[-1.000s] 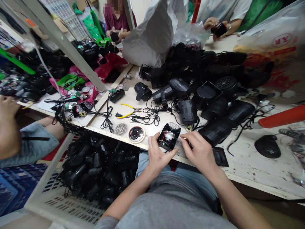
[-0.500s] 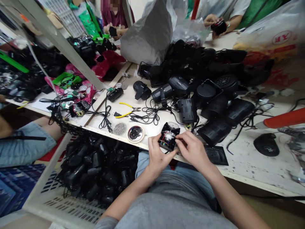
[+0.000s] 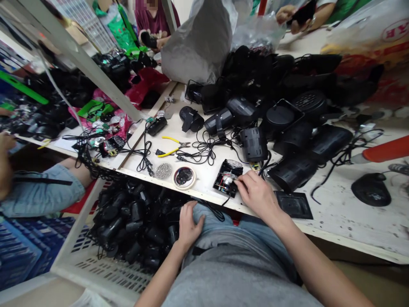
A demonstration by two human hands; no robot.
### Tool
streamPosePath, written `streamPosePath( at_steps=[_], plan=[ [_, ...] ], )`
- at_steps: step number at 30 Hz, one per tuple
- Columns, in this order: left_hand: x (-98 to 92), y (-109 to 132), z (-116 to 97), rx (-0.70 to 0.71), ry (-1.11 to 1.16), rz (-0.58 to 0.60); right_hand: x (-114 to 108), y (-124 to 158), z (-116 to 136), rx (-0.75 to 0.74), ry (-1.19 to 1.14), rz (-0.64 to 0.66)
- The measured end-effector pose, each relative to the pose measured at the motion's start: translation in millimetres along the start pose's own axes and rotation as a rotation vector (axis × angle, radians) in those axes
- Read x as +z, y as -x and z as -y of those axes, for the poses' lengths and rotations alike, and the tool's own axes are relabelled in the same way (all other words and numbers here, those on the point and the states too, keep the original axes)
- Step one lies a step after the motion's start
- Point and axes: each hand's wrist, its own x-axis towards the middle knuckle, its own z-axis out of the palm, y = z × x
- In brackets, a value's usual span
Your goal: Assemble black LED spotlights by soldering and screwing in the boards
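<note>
An opened black plastic housing (image 3: 227,178) lies on the pale workbench (image 3: 338,217), with a small circuit board, red wires and a silvery round part inside. My right hand (image 3: 257,197) is at its right side, fingertips pinched on the parts inside. My left hand (image 3: 189,226) rests on my jeans below the bench edge, holding nothing. A thin black cable (image 3: 214,211) runs from the housing over the bench edge towards my lap. Close by lie a round metal mesh disc (image 3: 163,170) and a round white-rimmed dish (image 3: 184,177).
Yellow-handled pliers (image 3: 172,146) and tangled black cables (image 3: 194,155) lie left of several black housings (image 3: 254,145). Below the edge, a white basket (image 3: 108,273) holds black parts. Co-workers' hands (image 3: 295,17) work across the bench. A seated person's knee (image 3: 41,192) is at left.
My left hand has let go of the housing and moved down onto my thigh. The housing now lies on the bench, and my right hand stays on it.
</note>
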Motion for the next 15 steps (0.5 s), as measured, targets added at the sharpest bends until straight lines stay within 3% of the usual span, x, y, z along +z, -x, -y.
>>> streamPosePath(
  at_steps=[4, 9, 12, 15],
  plan=[
    [19.4, -1.6, 20.0, -0.048, -0.095, 0.118, 1.3, 0.6, -0.1, 0.000, 0.025, 0.008],
    [34.8, -28.7, 16.7, 0.025, -0.169, 0.245, -2.5, 1.3, 1.0, -0.012, 0.073, 0.017],
    [25.6, -36.7, 15.2, 0.083, -0.160, 0.319, -4.6, 1.3, 1.3, -0.019, 0.084, 0.017],
    [-0.6, -37.0, 13.1, 0.146, -0.147, 0.419, -5.0, 1.0, -0.1, -0.020, 0.078, 0.013]
  ],
)
